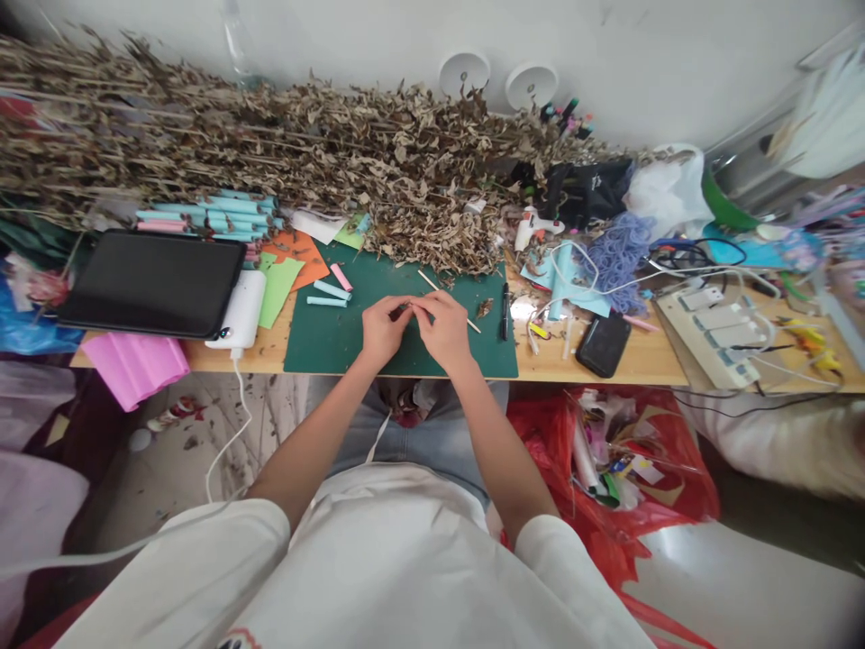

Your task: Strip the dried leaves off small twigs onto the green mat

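My left hand (384, 332) and my right hand (444, 329) meet over the green cutting mat (324, 342), fingertips pinched together. Whatever lies between the fingers is too small to make out. A thin wooden stick (474, 325) rests on the mat, partly hidden behind my right hand. Left of my hands lie two light-blue paper rolls (332, 290) and a pink paper roll (341, 277). A black pen (505, 312) stands lengthwise near the mat's right edge, with a small dry leaf bit (485, 307) beside it.
Dried leafy stalks (405, 162) heap along the back. At left are a black tablet (155, 281), a white power bank (241, 311) and many paper rolls (230, 216). To the right lie a glue gun (536, 227), a phone (604, 343) and a power strip (709, 338). A red bag (689, 469) hangs below.
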The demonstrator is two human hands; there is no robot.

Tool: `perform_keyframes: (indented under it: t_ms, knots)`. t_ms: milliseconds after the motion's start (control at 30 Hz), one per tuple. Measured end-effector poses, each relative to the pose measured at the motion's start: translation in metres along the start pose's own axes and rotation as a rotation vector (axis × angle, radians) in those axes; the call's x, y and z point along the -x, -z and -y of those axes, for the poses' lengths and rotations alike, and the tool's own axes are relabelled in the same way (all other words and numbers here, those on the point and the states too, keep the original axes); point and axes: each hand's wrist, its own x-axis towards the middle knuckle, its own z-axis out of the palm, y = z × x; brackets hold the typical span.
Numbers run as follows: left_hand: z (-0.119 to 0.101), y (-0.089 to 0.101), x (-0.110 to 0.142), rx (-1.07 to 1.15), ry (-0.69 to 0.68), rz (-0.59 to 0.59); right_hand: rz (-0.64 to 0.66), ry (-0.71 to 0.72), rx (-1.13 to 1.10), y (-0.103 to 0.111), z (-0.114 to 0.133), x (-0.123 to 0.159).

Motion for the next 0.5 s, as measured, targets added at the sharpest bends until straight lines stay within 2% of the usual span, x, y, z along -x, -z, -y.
perform_keyframes:
  t_ms: [233,400,500]
  knots:
    - [-0.001,0.0,0.0,-0.014,-0.002,-0.023,-0.1,-0.066,-0.131,-0.005,-0.003,-0.003]
    - [-0.001,0.001,0.001,-0.017,-0.002,-0.013,-0.124,0.048,-0.119,-0.007,-0.008,-0.002]
    - [0.0,0.001,0.001,0.002,-0.005,-0.009,-0.106,0.118,-0.031,-0.006,-0.011,0.0]
